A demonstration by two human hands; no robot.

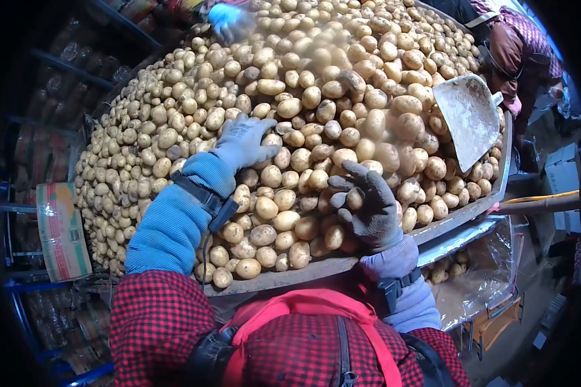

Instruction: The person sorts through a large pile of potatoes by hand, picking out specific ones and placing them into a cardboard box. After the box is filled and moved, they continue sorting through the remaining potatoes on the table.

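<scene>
A wide heap of potatoes [265, 208] fills the big bin in front of me. My left hand [244, 140], in a light grey glove, rests on the heap with its fingers spread and touches the potatoes beneath. Nearer the bin's front edge, my right hand [374, 209] wears a darker, soiled grey glove. Its fingers and thumb curl around a small potato [354, 198] that shows between them. Dust or a smear on the lens blurs some potatoes above and right of this hand.
A dirty white scoop [468, 122] lies on the potatoes at right. Another person's blue-gloved hand [229, 22] is blurred at the far side; a second person [523, 58] bends over the right corner. The bin's rim [290, 277] runs before me, above a plastic-lined box [478, 290]. A carton [63, 231] stands left.
</scene>
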